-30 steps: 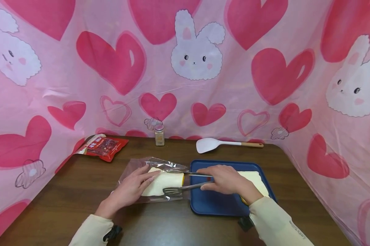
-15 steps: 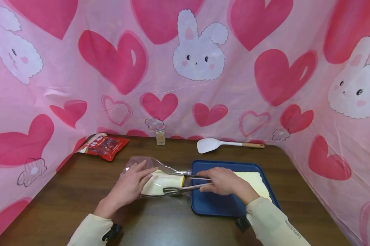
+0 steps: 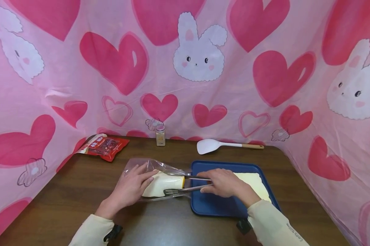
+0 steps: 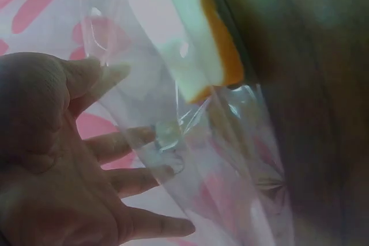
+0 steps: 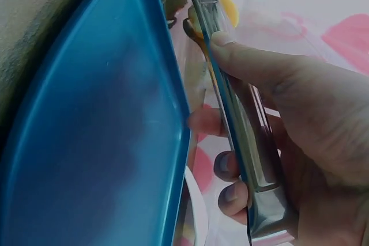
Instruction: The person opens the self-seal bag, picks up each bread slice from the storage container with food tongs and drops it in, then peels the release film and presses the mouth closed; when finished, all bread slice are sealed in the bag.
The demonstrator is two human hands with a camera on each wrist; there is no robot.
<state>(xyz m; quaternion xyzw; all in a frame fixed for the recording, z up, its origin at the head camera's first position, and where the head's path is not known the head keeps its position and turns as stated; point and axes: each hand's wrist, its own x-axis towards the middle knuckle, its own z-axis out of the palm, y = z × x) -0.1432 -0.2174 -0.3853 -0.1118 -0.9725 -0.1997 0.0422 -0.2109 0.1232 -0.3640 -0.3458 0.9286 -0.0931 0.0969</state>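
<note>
A white slice of bread (image 3: 161, 185) with an orange-yellow crust lies inside a clear plastic bag (image 3: 136, 164) left of the tray. My left hand (image 3: 131, 187) rests on the bag at the bread's left end. Its fingers are spread and mostly straight against the film, as the left wrist view shows with the bread slice (image 4: 202, 38) beyond them. Metal tongs (image 5: 248, 125) are gripped in my right hand (image 3: 223, 182) over the tray. Their tips reach into the bag, one along each long side of the bread.
A blue tray (image 3: 203, 208) carries another bread slice (image 3: 255, 182) at its right, partly covered by the right forearm. Along the back stand or lie a red food packet (image 3: 106, 147), a small seasoning jar (image 3: 160, 136) and a white spatula (image 3: 211, 146) with a wooden handle.
The clear film around the bread has shifted and its near edge has drawn in closer to the tongs. The near tong arm has moved slightly. Both hands stay in nearly the same places.
</note>
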